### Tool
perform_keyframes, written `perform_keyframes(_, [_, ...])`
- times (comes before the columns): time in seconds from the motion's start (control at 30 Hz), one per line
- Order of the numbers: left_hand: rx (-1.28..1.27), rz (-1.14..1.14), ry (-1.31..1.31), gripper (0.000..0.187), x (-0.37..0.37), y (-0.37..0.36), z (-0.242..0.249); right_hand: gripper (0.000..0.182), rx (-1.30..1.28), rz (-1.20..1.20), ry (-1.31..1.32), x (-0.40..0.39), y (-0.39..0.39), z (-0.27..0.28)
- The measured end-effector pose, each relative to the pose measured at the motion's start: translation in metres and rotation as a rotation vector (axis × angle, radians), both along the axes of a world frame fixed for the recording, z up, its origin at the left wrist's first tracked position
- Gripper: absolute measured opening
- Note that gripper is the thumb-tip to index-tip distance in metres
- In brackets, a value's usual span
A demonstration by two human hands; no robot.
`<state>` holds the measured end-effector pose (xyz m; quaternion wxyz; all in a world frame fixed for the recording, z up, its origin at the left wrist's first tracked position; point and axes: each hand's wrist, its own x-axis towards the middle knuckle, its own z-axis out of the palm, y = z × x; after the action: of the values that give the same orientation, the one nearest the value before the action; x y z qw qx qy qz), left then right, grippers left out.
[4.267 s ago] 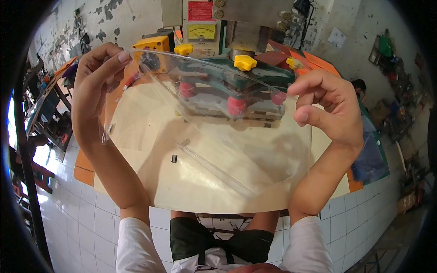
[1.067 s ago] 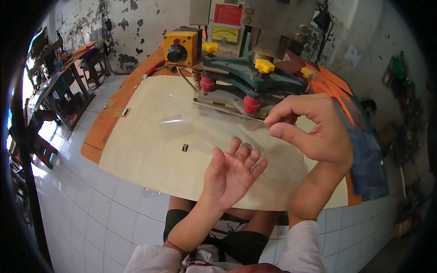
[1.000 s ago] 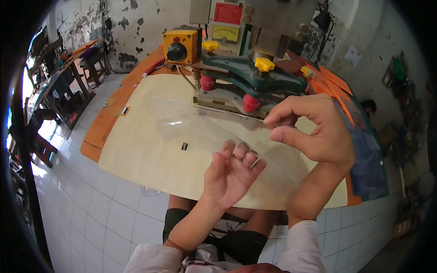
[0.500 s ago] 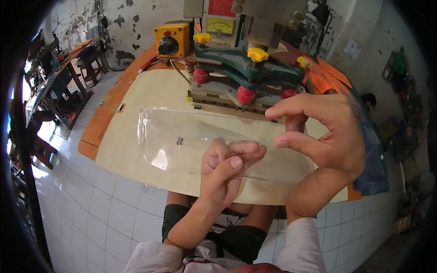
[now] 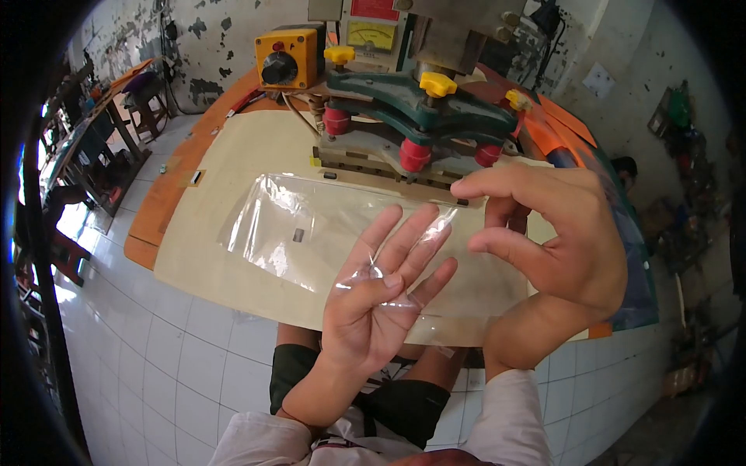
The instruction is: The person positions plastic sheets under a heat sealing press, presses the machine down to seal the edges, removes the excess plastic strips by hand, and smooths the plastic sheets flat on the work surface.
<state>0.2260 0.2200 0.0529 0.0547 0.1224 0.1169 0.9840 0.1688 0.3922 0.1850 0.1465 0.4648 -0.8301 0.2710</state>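
Uncurled since the earlier frame, the left hand [image 5: 371, 303] spreads its fingers at the clear plastic film [image 5: 268, 241], near side of the press [image 5: 423, 113]; the right hand [image 5: 571, 237] curves, thumb and forefinger apart (film contact unclear).

Control box [image 5: 286, 59] left of press [image 5: 412, 105], sheet [image 5: 272, 225] before press, board [image 5: 190, 248] under sheet

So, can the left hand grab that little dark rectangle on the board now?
Probably not straight away: the left hand looks near enough, but clear plastic film seems to cover the dark rectangle, so it'd have to reach underneath.
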Motion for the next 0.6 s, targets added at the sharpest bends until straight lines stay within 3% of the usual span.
perform_keyframes(0.07, [0.057,-0.016,0.04,0.07,0.002,-0.001,0.004,0.04,-0.005,-0.005,-0.004,-0.001,0.0,-0.002])
perform_keyframes(0.37, [0.086,-0.103,0.477,0.07,-0.021,0.001,-0.03,0.039,0.042,0.092,-0.018,-0.004,0.0,-0.001])
perform_keyframes(0.6, [0.119,-0.154,0.584,0.077,-0.026,0.0,-0.035,0.038,0.03,0.122,-0.006,-0.005,0.0,-0.002])
